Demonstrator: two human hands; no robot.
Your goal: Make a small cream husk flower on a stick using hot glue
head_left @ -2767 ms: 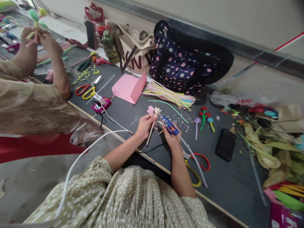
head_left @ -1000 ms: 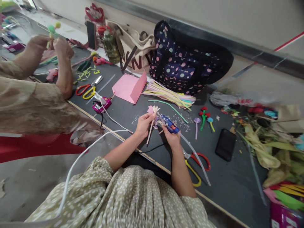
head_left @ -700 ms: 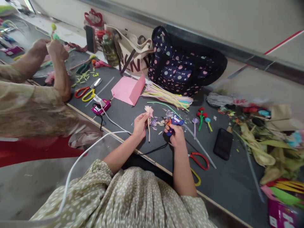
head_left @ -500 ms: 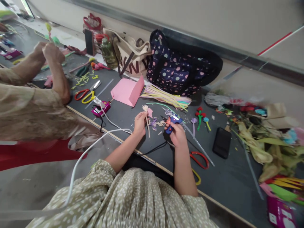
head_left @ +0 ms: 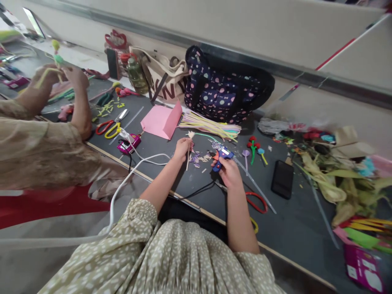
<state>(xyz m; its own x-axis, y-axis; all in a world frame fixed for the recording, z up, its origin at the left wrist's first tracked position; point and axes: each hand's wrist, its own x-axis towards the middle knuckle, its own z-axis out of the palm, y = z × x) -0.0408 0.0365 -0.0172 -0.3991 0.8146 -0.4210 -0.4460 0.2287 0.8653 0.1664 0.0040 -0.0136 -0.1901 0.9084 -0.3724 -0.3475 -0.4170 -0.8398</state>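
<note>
Between the fingers of my left hand [head_left: 183,149] is the stem of a pale cream craft flower [head_left: 191,135], its fringed head pointing up and away from me. My right hand [head_left: 229,172] grips a blue glue gun [head_left: 224,155] with an orange part near its trigger; its nose points left, towards the flower but apart from it. Purple and cream scraps [head_left: 197,159] lie on the dark table between both hands. Beyond them rests a bundle of pastel pipe cleaners [head_left: 210,125]. Right of the glue gun lie small finished flowers, among them a red one with a green stem [head_left: 253,148].
A pink folded paper [head_left: 159,120] and scissors [head_left: 113,124] lie to the left. Bags [head_left: 226,90] stand against the wall. A black phone [head_left: 282,179] and dried husks [head_left: 324,179] are at right. A white cable [head_left: 114,200] crosses my left side. A co-worker's hands [head_left: 65,77] hold a yellow-green craft piece.
My left hand has turned slightly, and the flower's stem stands more upright. The glue gun stays in my right hand. The co-worker's hands have moved a little, and the whole view has shifted slightly.
</note>
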